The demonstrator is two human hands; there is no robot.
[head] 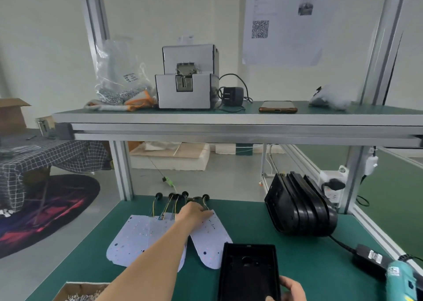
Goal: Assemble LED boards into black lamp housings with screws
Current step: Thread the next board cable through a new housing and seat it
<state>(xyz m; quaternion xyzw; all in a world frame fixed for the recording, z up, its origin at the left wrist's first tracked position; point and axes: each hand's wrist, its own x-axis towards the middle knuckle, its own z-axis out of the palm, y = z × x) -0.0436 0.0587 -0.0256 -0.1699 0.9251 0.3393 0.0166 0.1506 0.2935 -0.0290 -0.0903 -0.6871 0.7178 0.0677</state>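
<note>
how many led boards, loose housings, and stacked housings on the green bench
LED boards, white, overlapping: about 4
Open black housing in front: 1
Stacked black housings at right: about 5, edges hard to separate
Total: about 10

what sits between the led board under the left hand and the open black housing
Nothing visible. The left hand rests on the rightmost LED board, whose near end lies right beside the housing that the right hand steadies.
</note>
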